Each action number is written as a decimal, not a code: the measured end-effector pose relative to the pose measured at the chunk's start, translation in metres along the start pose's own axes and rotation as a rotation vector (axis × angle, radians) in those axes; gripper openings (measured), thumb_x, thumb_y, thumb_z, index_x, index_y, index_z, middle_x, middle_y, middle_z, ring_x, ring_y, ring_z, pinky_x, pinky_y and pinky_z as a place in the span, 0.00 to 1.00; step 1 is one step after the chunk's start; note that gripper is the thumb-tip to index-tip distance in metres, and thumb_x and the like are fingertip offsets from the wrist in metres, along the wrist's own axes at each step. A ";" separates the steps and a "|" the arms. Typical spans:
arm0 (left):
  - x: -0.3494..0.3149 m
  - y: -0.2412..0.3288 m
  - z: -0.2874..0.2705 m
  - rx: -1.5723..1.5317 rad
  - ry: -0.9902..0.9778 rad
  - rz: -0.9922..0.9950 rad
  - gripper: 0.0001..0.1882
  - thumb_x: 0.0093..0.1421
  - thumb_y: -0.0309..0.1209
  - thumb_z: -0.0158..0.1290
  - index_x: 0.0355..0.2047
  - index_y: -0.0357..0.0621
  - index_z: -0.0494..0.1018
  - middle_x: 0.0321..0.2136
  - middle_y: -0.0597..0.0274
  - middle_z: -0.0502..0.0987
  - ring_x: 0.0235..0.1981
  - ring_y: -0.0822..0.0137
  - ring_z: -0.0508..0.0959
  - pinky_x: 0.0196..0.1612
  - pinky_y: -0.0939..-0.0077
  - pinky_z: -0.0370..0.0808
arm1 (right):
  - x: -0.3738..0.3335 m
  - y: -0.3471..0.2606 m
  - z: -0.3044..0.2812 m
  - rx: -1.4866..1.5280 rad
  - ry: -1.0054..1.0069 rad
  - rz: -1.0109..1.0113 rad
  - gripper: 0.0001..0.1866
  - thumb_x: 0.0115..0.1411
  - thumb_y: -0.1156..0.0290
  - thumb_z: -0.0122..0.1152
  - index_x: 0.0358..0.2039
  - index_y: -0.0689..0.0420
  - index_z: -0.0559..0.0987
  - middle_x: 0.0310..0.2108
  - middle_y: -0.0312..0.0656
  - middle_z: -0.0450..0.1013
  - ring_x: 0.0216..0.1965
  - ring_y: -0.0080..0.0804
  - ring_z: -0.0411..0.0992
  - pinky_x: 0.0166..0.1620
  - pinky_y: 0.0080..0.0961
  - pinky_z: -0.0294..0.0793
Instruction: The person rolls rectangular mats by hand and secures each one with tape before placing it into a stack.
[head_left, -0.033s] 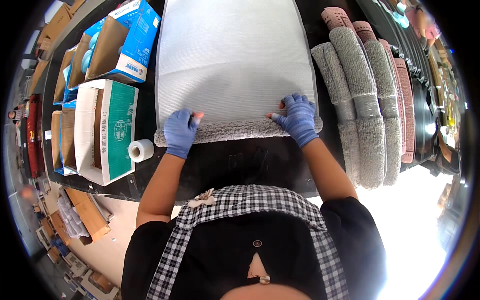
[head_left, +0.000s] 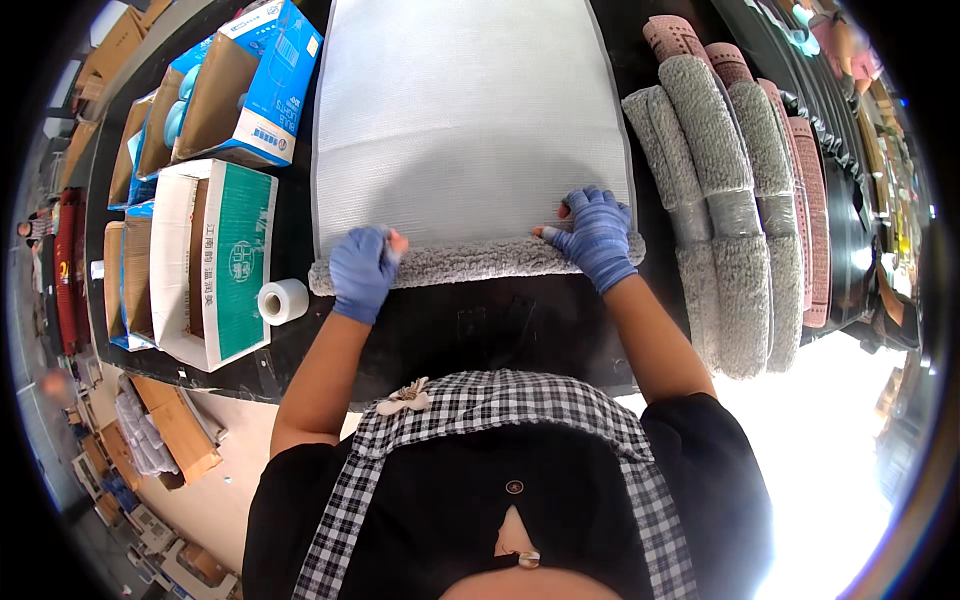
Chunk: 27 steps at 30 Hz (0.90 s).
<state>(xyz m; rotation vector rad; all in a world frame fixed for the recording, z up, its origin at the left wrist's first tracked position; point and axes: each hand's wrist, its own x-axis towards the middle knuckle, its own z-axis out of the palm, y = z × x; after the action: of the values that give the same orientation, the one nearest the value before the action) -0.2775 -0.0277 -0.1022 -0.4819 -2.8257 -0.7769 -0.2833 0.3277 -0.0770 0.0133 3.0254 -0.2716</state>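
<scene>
A long mat [head_left: 470, 110] lies on the black table, its pale grey backing facing up. Its near end is turned over into a narrow roll [head_left: 480, 262] of fluffy grey pile. My left hand [head_left: 362, 274], in a blue glove with bare fingertips, is closed on the roll near its left end, fingers curled and thumb on the far side. Toward the right end, my right hand [head_left: 598, 242], gloved the same way, wraps over the roll with fingers bent and thumb pointing inward. The undersides of both grips are hidden.
Several rolled grey mats [head_left: 712, 170] bound with clear film lie to the right, with pink rolled mats [head_left: 812, 220] beside them. On the left stand a blue carton [head_left: 270, 85] and a white-and-green box [head_left: 240, 265]. A roll of clear film [head_left: 283, 301] sits close to the left arm.
My left hand has shifted slightly toward me and turned, its fingers curling more tightly. My right hand and the mat look almost unchanged.
</scene>
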 end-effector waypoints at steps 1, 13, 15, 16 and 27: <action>-0.004 0.008 -0.004 -0.052 0.075 0.213 0.17 0.58 0.46 0.64 0.37 0.49 0.75 0.28 0.60 0.74 0.31 0.55 0.75 0.35 0.60 0.71 | 0.001 0.002 0.003 0.001 0.001 0.002 0.32 0.44 0.33 0.72 0.34 0.48 0.80 0.37 0.35 0.75 0.44 0.37 0.73 0.52 0.41 0.66; 0.053 0.016 -0.003 0.229 -0.186 0.146 0.17 0.56 0.51 0.63 0.28 0.52 0.81 0.24 0.66 0.78 0.34 0.57 0.78 0.38 0.58 0.70 | -0.044 -0.015 0.028 0.114 0.497 -0.257 0.18 0.52 0.50 0.72 0.38 0.44 0.77 0.40 0.34 0.72 0.43 0.42 0.72 0.44 0.45 0.67; 0.067 0.016 -0.002 0.172 -0.312 -0.011 0.18 0.55 0.52 0.63 0.32 0.51 0.81 0.26 0.65 0.78 0.34 0.56 0.78 0.38 0.56 0.71 | -0.011 -0.016 0.024 0.091 0.426 -0.199 0.17 0.53 0.48 0.70 0.36 0.45 0.80 0.38 0.34 0.74 0.43 0.41 0.72 0.46 0.44 0.67; 0.071 0.008 0.001 0.199 -0.094 0.050 0.19 0.55 0.52 0.63 0.34 0.51 0.80 0.28 0.65 0.78 0.34 0.55 0.78 0.39 0.55 0.71 | 0.009 -0.017 0.017 0.126 0.291 -0.164 0.17 0.53 0.47 0.70 0.34 0.45 0.81 0.36 0.35 0.75 0.44 0.41 0.72 0.47 0.44 0.68; 0.106 0.003 0.022 0.176 -0.193 0.271 0.20 0.54 0.51 0.64 0.31 0.46 0.81 0.34 0.61 0.76 0.36 0.54 0.75 0.40 0.57 0.73 | 0.030 -0.029 0.012 0.129 0.462 -0.268 0.21 0.53 0.49 0.71 0.42 0.47 0.81 0.42 0.39 0.75 0.46 0.45 0.72 0.50 0.47 0.67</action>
<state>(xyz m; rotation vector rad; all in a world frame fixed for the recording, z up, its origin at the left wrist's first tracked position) -0.3774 0.0136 -0.0935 -0.9298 -2.8769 -0.4467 -0.3127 0.2969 -0.0871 -0.3722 3.4578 -0.5565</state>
